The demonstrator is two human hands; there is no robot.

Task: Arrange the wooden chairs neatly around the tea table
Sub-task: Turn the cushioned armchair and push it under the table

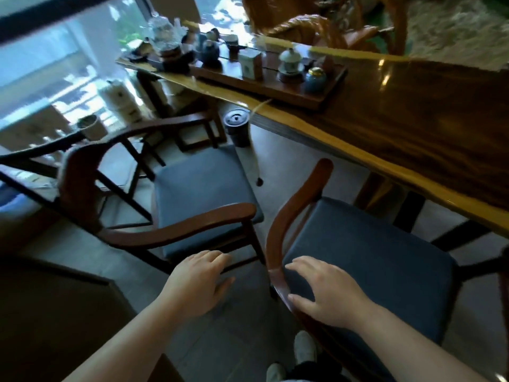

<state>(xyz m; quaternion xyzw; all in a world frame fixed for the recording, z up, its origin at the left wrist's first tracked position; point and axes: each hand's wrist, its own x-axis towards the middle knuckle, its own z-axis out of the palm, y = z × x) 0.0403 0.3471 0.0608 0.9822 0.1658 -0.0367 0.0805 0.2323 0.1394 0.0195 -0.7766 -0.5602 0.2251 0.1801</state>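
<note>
Two wooden armchairs with blue seat cushions stand beside the long glossy tea table (pixel 413 119). The left chair (pixel 192 188) is angled away from the table, its near armrest pointing right. The right chair (pixel 366 260) faces the table edge, with its curved back rail directly below me. My right hand (pixel 322 293) hovers over that back rail with fingers spread, the thumb at the rail's edge. My left hand (pixel 198 282) floats open in the gap between the two chairs, above the floor, holding nothing.
A tea tray (pixel 275 86) with pots, cups and jars lies on the table's far left end. A dark cylindrical bin (pixel 237 128) stands on the floor under the table. A dark cabinet (pixel 55 312) is at my lower left. My shoes (pixel 303 351) show below.
</note>
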